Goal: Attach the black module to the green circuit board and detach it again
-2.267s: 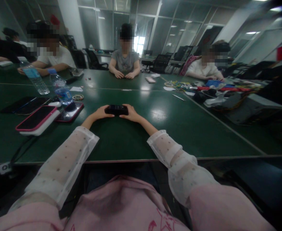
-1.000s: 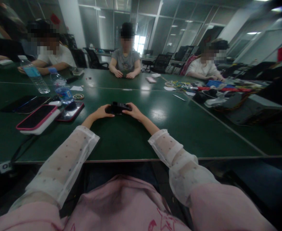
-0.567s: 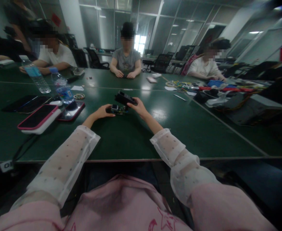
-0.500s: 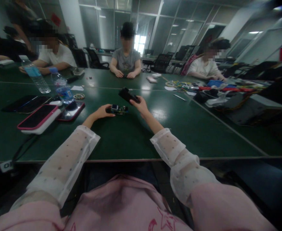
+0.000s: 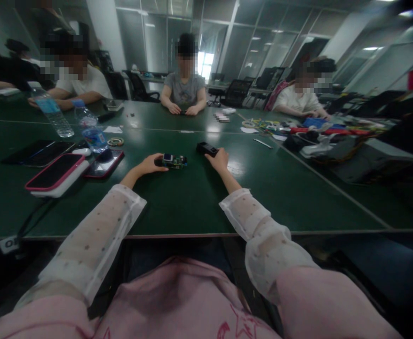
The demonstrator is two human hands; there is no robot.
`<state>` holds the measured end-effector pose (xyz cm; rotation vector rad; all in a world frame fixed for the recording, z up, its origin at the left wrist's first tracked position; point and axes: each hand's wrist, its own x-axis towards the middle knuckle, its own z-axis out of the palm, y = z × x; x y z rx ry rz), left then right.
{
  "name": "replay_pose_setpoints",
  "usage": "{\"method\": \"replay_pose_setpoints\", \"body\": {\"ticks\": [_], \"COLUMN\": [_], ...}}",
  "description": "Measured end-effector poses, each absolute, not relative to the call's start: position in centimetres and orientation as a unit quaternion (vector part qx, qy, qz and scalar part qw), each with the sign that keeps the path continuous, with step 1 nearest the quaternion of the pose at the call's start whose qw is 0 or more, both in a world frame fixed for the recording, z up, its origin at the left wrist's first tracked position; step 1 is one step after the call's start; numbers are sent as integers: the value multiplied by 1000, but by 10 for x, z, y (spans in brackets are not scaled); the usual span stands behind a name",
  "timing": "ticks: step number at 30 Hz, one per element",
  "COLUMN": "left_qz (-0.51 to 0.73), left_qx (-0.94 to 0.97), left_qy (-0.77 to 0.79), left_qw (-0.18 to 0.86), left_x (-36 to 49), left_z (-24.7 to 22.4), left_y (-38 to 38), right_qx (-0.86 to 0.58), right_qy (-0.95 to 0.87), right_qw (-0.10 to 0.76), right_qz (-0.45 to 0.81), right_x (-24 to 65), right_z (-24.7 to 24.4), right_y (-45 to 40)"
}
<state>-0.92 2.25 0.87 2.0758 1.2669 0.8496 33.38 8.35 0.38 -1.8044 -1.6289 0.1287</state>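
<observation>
One broad green worktop (image 5: 178, 207) stretches out. Over its near half, the fingers of the right hand (image 5: 219, 160) grip a black case (image 5: 206, 149); apart from it, the left hand (image 5: 150, 164) has its fingers clasping a small circuit board (image 5: 176, 162).

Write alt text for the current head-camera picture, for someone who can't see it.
Left hand holding a small circuit board and right hand holding a black cover, at a green table. Phones and bottles are to the left, tangled cables to the right; other people sit across.
</observation>
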Motion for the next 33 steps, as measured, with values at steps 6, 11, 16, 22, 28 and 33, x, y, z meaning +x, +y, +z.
{"method": "replay_pose_setpoints", "body": {"ticks": [6,11,16,22,28,33], "left_qz": [314,313,307,311,309,307], "left_qx": [775,776,778,777,777,776], "left_qy": [469,470,471,471,470,477], "left_qw": [285,283,282,278,283,277], "left_x": [-9,-10,-10,-9,-8,-9], "left_z": [9,8,10,10,11,11], "left_y": [22,24,23,23,22,22], "right_qx": [-680,-670,-661,-669,-661,-650], "right_qy": [-635,-642,-641,-647,-646,-649], "right_qw": [363,367,386,362,378,392], "right_qz": [46,57,45,47,50,53], "right_x": [331,332,333,333,333,334], "right_z": [2,-1,-2,0,0,-2], "right_y": [83,84,86,86,86,87]}}
